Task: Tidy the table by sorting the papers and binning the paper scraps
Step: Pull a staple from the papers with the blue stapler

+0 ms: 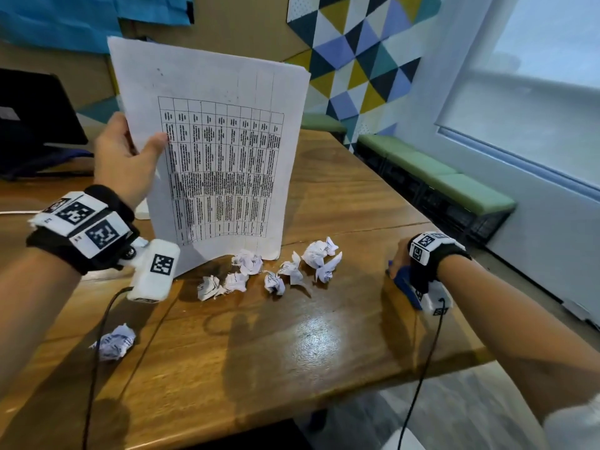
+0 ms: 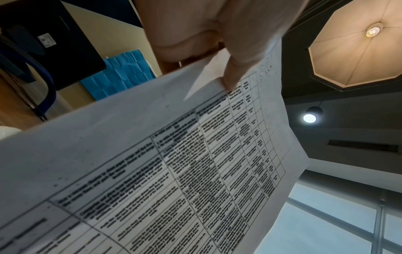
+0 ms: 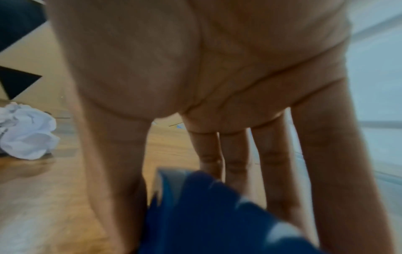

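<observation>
Papers (image 1: 211, 151) held upright over the wooden tabletop (image 1: 292, 345), pinched at one side edge by left hand (image 1: 125, 159), thumb in front. Likely light, floppy, prone to sag; best gripped at an edge. Right hand (image 1: 401, 258), fingers (image 3: 237, 154) straight, pressed on a blue thing (image 3: 202, 214). Paper scraps (image 1: 269, 271) strewn mid-table. Beyond, green benches (image 1: 454, 186), window blind (image 1: 532, 102).

Printed sheets (image 1: 214, 151) held upright, crumpled scraps (image 1: 272, 271) scattered on table (image 1: 324, 352)
</observation>
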